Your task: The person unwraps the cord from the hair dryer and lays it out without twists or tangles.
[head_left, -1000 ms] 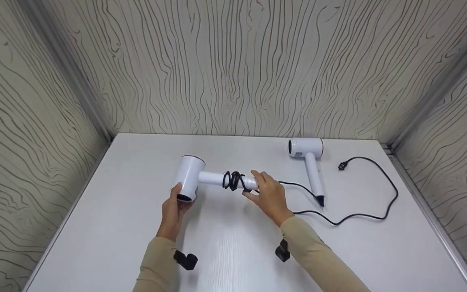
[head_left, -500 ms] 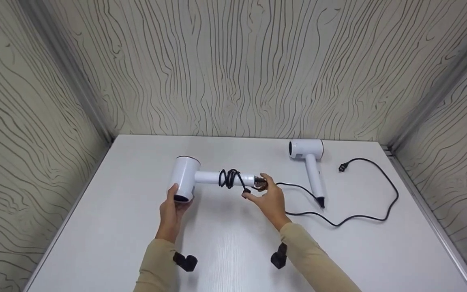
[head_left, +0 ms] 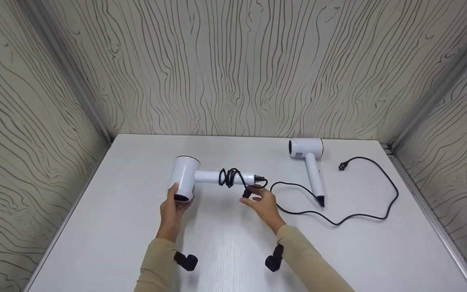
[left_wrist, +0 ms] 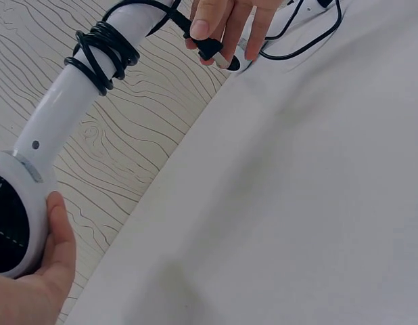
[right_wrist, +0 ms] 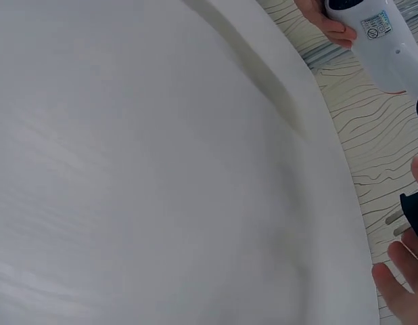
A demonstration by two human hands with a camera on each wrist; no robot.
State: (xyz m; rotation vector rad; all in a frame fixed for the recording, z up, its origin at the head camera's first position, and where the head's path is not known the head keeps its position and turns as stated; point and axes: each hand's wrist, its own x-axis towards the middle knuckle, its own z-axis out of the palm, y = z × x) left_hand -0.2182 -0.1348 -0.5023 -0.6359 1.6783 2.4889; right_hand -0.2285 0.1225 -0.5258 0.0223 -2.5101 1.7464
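A white hair dryer is held level above the table, its barrel gripped near the lower end by my left hand. Several turns of black cord wrap its handle, which points right. Below the handle's end my right hand pinches the cord's black plug between thumb and fingers. In the right wrist view the two metal prongs of the plug stick out from between the fingers. The left wrist view shows my left thumb and fingers against the barrel's side.
A second white hair dryer lies at the back right of the white table. Its black cord loops out to the right and ends in a plug. Patterned walls stand behind and at both sides.
My right hand has slid off the handle's end and moved slightly down and left, now pinching the plug. The held dryer has shifted a little left; the left hand keeps its grip.
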